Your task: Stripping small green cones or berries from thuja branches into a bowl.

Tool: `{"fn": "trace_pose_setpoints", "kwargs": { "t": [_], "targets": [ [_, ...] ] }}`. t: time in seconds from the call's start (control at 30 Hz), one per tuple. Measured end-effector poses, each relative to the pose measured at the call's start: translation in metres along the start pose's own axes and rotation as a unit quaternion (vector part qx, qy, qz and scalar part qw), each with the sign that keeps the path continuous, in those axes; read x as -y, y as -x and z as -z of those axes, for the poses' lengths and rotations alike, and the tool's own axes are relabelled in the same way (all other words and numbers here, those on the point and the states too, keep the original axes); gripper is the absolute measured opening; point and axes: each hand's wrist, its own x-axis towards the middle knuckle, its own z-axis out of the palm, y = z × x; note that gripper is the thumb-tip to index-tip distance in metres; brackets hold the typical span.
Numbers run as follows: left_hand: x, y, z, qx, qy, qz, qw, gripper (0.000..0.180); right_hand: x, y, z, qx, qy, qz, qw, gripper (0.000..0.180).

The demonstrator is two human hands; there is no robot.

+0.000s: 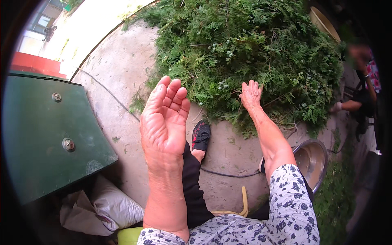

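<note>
A large heap of cut evergreen branches (245, 53), with flat green sprays and small pale blue-green cones, lies in front of me. My left hand (165, 114) is raised before the heap's near left side, palm turned up. Its fingers are stretched and lightly curved, and I see nothing in it. Reaching to the heap's near edge, my right hand (251, 96) has its fingers bent down around a thin evergreen branch; the fingertips are partly hidden among the greenery.
A metal basin (310, 161) stands by my right leg. On the left is a green metal box (53, 130), with a white sack (116, 204) below it. A dark cable (110, 92) crosses the concrete. Another person (363, 90) sits at far right, near a yellowish tub (324, 23).
</note>
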Motion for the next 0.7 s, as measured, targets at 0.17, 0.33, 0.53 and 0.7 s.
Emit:
{"fn": "trace_pose_setpoints", "kwargs": {
  "t": [0.17,0.33,0.53,0.7],
  "targets": [
    [0.005,-0.001,0.002,-0.003,-0.023,-0.010,1.000,0.025,0.000,0.001,0.016,0.086,-0.018,-0.016,0.996,0.022],
    [0.005,0.000,0.002,0.001,-0.002,-0.003,1.000,0.023,-0.008,0.024,0.056,0.115,-0.191,-0.081,0.972,0.020],
    [0.023,0.006,-0.001,0.005,-0.034,-0.005,0.999,0.027,-0.022,0.058,0.138,0.146,-0.406,-0.124,0.894,0.018],
    [0.068,0.013,-0.006,0.012,-0.133,0.056,0.989,0.027,-0.018,0.100,0.202,0.058,-0.601,-0.162,0.781,0.012]
  ]
}}
